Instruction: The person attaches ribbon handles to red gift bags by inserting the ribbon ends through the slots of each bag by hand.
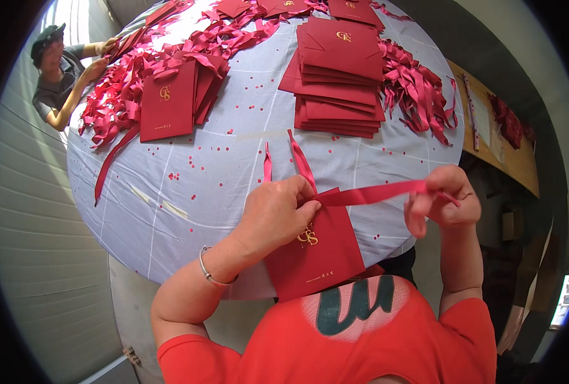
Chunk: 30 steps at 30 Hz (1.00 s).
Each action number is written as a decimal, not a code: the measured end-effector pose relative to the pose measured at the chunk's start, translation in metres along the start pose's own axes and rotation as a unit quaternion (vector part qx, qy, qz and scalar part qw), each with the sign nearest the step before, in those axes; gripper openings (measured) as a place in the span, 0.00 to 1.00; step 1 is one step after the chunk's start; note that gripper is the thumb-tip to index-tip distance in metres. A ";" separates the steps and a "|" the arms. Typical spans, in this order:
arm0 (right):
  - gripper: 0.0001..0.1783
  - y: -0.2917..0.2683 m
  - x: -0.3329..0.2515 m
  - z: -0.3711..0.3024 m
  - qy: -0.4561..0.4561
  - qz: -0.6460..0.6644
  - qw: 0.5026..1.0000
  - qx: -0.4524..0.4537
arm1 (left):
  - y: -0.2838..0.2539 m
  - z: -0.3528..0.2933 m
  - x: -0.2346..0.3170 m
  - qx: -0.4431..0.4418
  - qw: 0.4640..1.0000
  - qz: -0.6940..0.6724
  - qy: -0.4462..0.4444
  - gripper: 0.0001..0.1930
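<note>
A dark red paper gift bag with gold print lies flat at the table edge, close against my body. My left hand is closed on its top edge, thumb and fingers pinching where a ribbon meets the bag. That pinkish-red ribbon runs taut to the right into my right hand, whose fingers are closed round it with a short end poking out. Beyond my left hand, two ribbon ends stick up from the bag's top. What lies under my left fingers is hidden.
Ahead stands a tall stack of red bags, with a ribbon heap to its right. More bags and ribbons lie far left, near a co-worker's hands. Red dots speckle the pale tablecloth. A wooden table stands right.
</note>
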State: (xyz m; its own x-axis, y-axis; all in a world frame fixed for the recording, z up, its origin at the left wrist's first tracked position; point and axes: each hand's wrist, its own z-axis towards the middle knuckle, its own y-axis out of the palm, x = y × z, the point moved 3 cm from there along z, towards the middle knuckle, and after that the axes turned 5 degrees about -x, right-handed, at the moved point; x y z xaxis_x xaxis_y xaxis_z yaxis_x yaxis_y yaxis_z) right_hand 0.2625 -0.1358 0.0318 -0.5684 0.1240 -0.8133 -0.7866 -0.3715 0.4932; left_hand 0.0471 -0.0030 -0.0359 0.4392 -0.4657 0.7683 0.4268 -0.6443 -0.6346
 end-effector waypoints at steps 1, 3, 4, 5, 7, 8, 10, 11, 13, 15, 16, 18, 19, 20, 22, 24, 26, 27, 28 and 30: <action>0.20 -0.006 0.004 -0.001 -0.002 0.000 1.000 0.000 | -0.001 0.001 0.001 0.003 1.000 -0.006 -0.009 0.08; 0.18 -0.020 0.007 -0.001 -0.040 -0.085 0.995 0.015 | 0.000 0.002 0.003 0.006 1.000 -0.026 0.005 0.08; 0.15 -0.022 0.007 0.000 -0.036 -0.110 0.993 0.016 | 0.000 0.001 0.003 0.009 0.999 -0.046 0.020 0.07; 0.15 -0.021 0.004 0.003 -0.036 -0.108 0.993 0.017 | -0.001 0.000 0.004 0.008 0.999 -0.046 0.018 0.07; 0.10 -0.009 -0.004 0.020 -0.054 -0.455 0.889 0.025 | -0.005 -0.003 0.005 0.040 0.997 -0.025 0.068 0.07; 0.07 0.004 -0.004 0.028 -0.041 -0.515 0.854 0.063 | -0.006 -0.003 0.002 0.040 0.997 -0.025 0.064 0.07; 0.05 0.016 0.004 0.043 -0.059 -0.572 0.818 0.029 | -0.008 -0.001 0.000 0.028 0.995 -0.067 0.068 0.09; 0.05 0.015 0.014 0.046 -0.033 -0.578 0.815 -0.010 | -0.008 0.000 -0.001 0.029 0.995 -0.067 0.067 0.09; 0.08 0.018 0.040 0.051 0.019 -0.593 0.803 -0.051 | -0.008 0.000 -0.002 0.021 0.994 -0.094 0.054 0.10; 0.09 0.015 0.062 0.054 0.000 -0.642 0.765 -0.057 | -0.010 0.000 0.001 0.016 0.992 -0.111 0.053 0.10; 0.09 0.011 0.071 0.054 0.001 -0.653 0.755 -0.054 | -0.010 0.000 0.002 0.013 0.990 -0.129 0.052 0.10; 0.09 0.011 0.078 0.053 0.003 -0.662 0.747 -0.057 | -0.012 0.000 0.002 0.006 0.992 -0.115 0.060 0.09; 0.09 0.011 0.079 0.053 0.006 -0.661 0.749 -0.046 | -0.013 0.000 0.002 -0.001 0.992 -0.100 0.070 0.09; 0.09 0.011 0.079 0.053 0.009 -0.660 0.751 -0.035 | -0.016 -0.001 0.001 0.003 0.993 -0.103 0.065 0.09; 0.09 0.008 0.078 0.051 0.017 -0.666 0.745 -0.039 | -0.022 -0.001 0.002 -0.016 0.997 -0.011 0.080 0.07; 0.09 0.007 0.076 0.050 0.025 -0.673 0.738 -0.043 | -0.030 -0.002 0.001 -0.023 0.996 -0.008 0.091 0.07; 0.07 0.006 0.072 0.051 0.012 -0.674 0.738 -0.025 | -0.033 0.001 -0.002 -0.030 0.994 -0.005 0.104 0.06; 0.07 0.006 0.072 0.051 0.012 -0.673 0.739 -0.029 | -0.033 0.003 -0.003 -0.010 0.987 0.015 0.158 0.06; 0.07 0.006 0.071 0.052 0.013 -0.676 0.736 -0.027 | -0.034 0.003 -0.003 0.009 0.977 0.035 0.212 0.06; 0.07 0.006 0.070 0.053 0.014 -0.678 0.735 -0.026 | -0.036 0.003 -0.001 -0.003 0.977 0.052 0.207 0.06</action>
State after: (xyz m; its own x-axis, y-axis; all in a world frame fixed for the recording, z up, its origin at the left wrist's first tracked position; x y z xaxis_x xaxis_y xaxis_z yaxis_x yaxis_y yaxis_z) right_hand 0.2052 -0.0808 -0.0064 0.7345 0.3942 -0.5524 -0.6145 0.0410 -0.7878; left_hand 0.0334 0.0227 -0.0139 0.1228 -0.7332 0.6688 0.3915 -0.5834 -0.7116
